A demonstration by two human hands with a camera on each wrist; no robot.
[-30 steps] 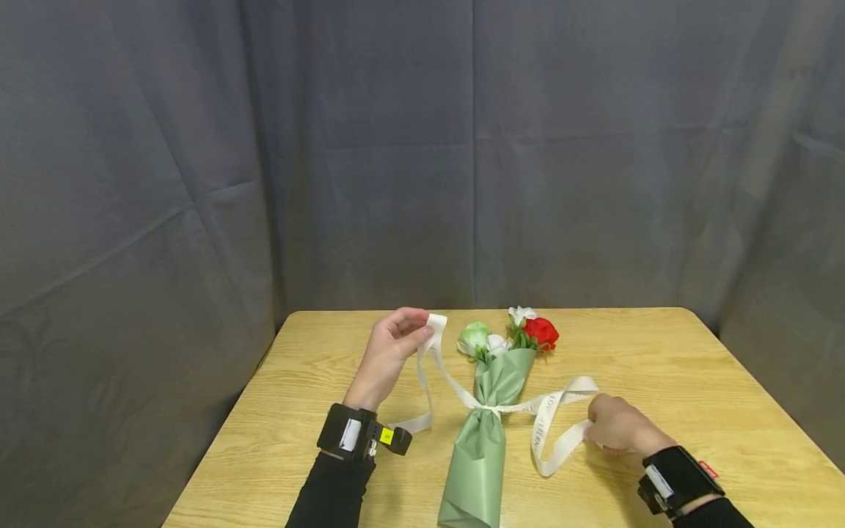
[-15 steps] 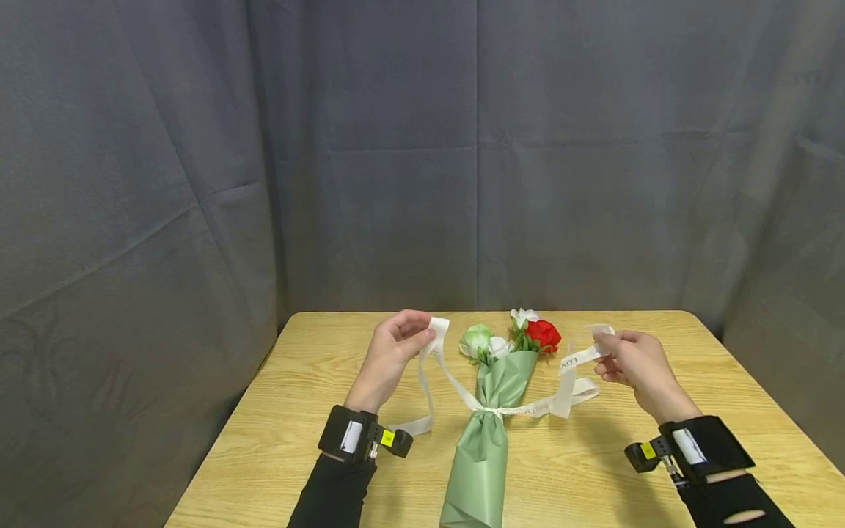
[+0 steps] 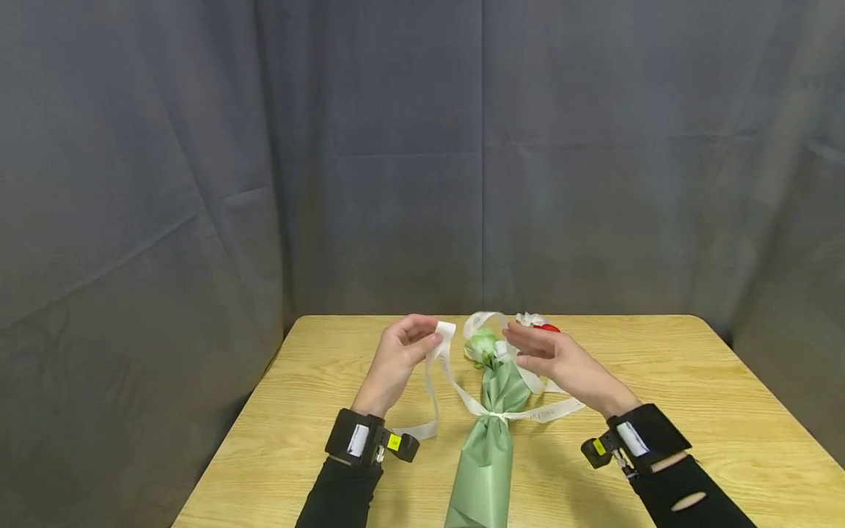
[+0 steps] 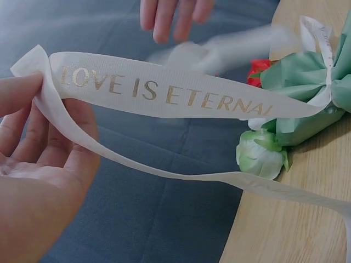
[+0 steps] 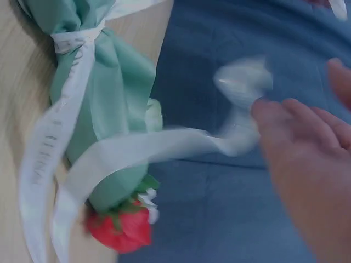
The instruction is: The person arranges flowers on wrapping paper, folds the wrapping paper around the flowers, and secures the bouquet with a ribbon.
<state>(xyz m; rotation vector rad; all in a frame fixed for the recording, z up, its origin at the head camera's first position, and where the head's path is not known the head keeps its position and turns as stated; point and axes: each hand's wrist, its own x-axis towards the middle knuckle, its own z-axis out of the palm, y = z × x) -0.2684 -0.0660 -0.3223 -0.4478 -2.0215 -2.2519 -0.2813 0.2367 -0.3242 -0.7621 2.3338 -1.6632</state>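
A bouquet in green wrapping paper (image 3: pixel 485 469) lies on the table, tied at its waist with a white ribbon (image 4: pixel 137 87) printed "LOVE IS ETERNAL". My left hand (image 3: pixel 394 363) pinches a folded loop of the ribbon's left length between thumb and fingers, left of the flowers. My right hand (image 3: pixel 571 367) hovers above the flower heads with straight fingers. In the right wrist view its thumb stands apart from the fingers, and the blurred right length of ribbon (image 5: pixel 148 148) runs to the fingertips. The red rose (image 5: pixel 123 227) is partly hidden by that hand in the head view.
The bouquet rests on a light wooden table (image 3: pixel 264 469). Its pale green flower (image 4: pixel 260 156) faces the far edge. Grey cloth curtains (image 3: pixel 383 161) stand behind and beside the table. The left ribbon's tail trails on the wood.
My right hand first lifted the right ribbon length from the table, then swung left over the flowers, its fingers straightening and the ribbon arching up. My left hand has kept its pinch, almost still.
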